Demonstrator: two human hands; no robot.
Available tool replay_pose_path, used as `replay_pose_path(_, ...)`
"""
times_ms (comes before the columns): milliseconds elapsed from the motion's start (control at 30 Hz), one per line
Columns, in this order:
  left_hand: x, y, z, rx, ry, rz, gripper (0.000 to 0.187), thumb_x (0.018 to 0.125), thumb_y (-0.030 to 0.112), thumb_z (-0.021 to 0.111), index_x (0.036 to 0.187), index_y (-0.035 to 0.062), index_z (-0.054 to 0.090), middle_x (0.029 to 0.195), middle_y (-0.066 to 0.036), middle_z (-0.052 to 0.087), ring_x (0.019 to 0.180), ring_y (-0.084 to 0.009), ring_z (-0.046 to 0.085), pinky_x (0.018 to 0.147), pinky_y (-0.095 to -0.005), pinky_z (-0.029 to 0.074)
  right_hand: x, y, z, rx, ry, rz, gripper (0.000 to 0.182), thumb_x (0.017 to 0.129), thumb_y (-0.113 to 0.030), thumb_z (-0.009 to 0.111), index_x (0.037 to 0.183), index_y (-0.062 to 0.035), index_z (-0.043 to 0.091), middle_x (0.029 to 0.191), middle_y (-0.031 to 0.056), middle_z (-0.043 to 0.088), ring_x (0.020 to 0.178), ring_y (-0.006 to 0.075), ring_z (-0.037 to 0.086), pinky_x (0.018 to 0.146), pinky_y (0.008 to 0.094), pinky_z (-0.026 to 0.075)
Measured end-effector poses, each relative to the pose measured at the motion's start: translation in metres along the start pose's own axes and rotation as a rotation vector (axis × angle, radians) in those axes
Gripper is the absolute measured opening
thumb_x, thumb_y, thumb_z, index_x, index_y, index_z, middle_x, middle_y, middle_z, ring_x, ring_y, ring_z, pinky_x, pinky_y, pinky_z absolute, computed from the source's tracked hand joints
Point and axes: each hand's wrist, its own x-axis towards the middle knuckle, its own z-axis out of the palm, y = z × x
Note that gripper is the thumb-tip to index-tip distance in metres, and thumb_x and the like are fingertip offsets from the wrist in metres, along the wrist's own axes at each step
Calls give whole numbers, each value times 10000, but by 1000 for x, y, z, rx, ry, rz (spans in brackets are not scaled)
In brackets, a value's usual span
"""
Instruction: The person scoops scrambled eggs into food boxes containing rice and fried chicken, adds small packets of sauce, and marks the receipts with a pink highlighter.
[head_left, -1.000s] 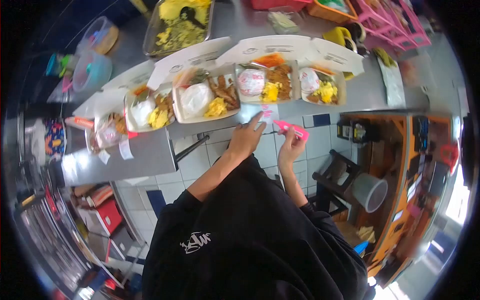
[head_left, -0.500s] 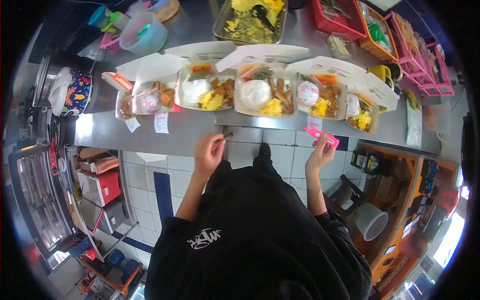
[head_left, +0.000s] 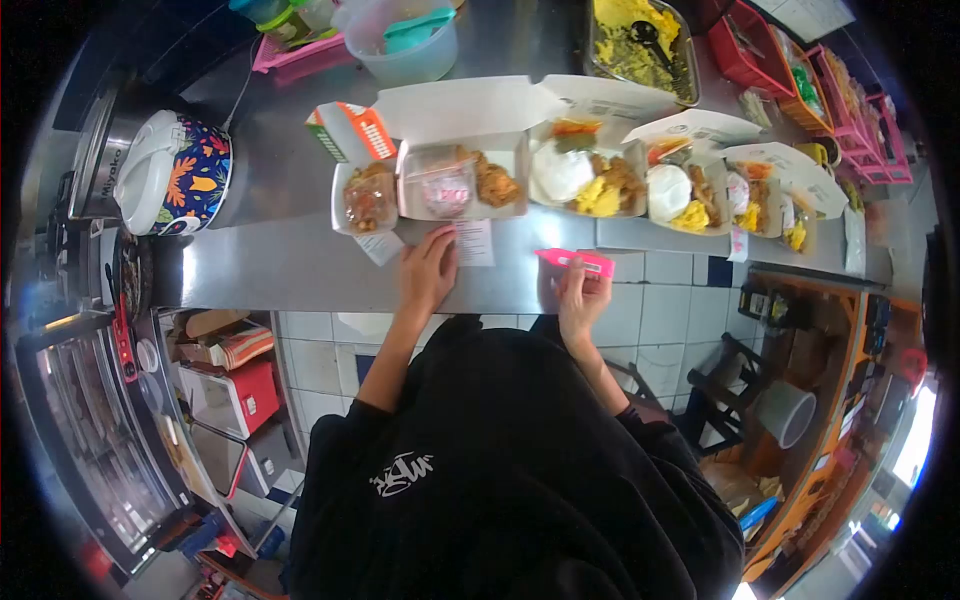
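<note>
My left hand (head_left: 428,272) reaches over the counter with fingers stretched forward, at the left edge of a white printed slip (head_left: 475,243) in front of an open meal box (head_left: 463,208). Its fingertips are close to the box's front; whether they press on the slip is unclear. My right hand (head_left: 583,302) grips a pink marker (head_left: 597,265), its tip pointing left above the counter edge. The box holds a wrapped portion (head_left: 445,190) and fried chicken (head_left: 495,184). Left of it, a smaller box holds food under clear plastic (head_left: 369,200), with another slip (head_left: 380,247) before it.
More open boxes with rice, yellow egg and meat (head_left: 598,196) line the steel counter (head_left: 300,265) to the right. Behind them stands a tray of egg (head_left: 640,50). A patterned rice cooker (head_left: 185,175) is at left, a plastic tub (head_left: 405,50) at the back.
The view has shifted left along the counter, so the boxes appear further right. Both hands have moved left with it; my left hand now reaches onto the counter by the slip. The marker remains in my right hand.
</note>
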Motion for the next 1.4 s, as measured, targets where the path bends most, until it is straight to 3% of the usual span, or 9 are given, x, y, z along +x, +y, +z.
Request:
replay_pose_path(167, 2, -12, -7, -124, -82, 8, 335, 743, 156, 610, 1073, 119, 559, 1103, 0, 568, 916, -166, 567, 711, -334, 388, -28, 41, 60, 52, -35, -28, 137, 893, -142, 530, 846, -18, 496, 567, 14, 514, 497, 70, 482, 453, 192, 373)
replay_pose_path(367, 5, -27, -6, -88, -185, 153, 376, 741, 172, 620, 1108, 144, 545, 1123, 2, 563, 865, -178, 577, 652, -310, 378, -31, 76, 89, -54, 95, -148, 119, 868, -97, 560, 884, 7, 504, 663, 31, 543, 539, 62, 495, 481, 193, 394)
replay_pose_path(467, 9, -22, -11, -82, -221, 124, 390, 729, 199, 642, 1097, 118, 543, 1091, 0, 573, 804, -174, 586, 627, -306, 372, -32, 83, 89, -163, 145, -247, 134, 856, -90, 577, 903, 14, 506, 698, 36, 552, 555, 62, 499, 497, 196, 408)
replay_pose_path(533, 10, -24, -7, -116, -141, 157, 429, 716, 223, 661, 1105, 100, 529, 1036, -12, 585, 726, -170, 578, 612, -304, 364, -29, 86, 88, -219, 166, -268, 144, 851, -89, 584, 915, 15, 509, 709, 39, 558, 560, 63, 503, 504, 199, 417)
replay_pose_path(767, 10, -25, -5, -174, -125, 111, 556, 682, 247, 700, 1165, 96, 470, 828, -22, 593, 525, -160, 507, 579, -294, 337, -26, 88, 94, -383, 96, -263, 136, 828, -109, 616, 888, 8, 580, 706, 59, 605, 561, 71, 539, 495, 216, 436)
replay_pose_path(933, 9, -27, -3, -192, -123, 115, 567, 680, 235, 705, 1173, 101, 459, 672, -10, 566, 514, -158, 507, 576, -290, 329, -27, 78, 100, -467, 58, -294, 116, 829, -111, 612, 857, 1, 599, 697, 59, 620, 553, 78, 547, 503, 229, 439)
replay_pose_path(1033, 9, -27, -3, -191, -125, 117, 569, 686, 237, 702, 1178, 101, 450, 629, -6, 553, 510, -157, 509, 575, -291, 325, -24, 75, 101, -377, 264, -298, 102, 839, -106, 596, 860, -7, 602, 679, 54, 618, 541, 81, 544, 502, 233, 434)
replay_pose_path(1067, 9, -27, -3, -189, -126, 118, 568, 689, 238, 701, 1179, 101, 448, 621, -4, 550, 509, -157, 509, 576, -292, 323, -26, 68, 98, -503, 285, -242, 94, 848, -97, 578, 861, -7, 603, 681, 59, 622, 540, 84, 544, 507, 231, 435)
replay_pose_path(1400, 8, -27, -3, -169, -152, 113, 582, 680, 234, 700, 1182, 89, 443, 655, -6, 560, 526, -157, 517, 584, -299, 326, -32, 71, 102, -488, 114, -371, 94, 821, -92, 612, 869, -13, 598, 665, 66, 612, 532, 92, 559, 491, 225, 444)
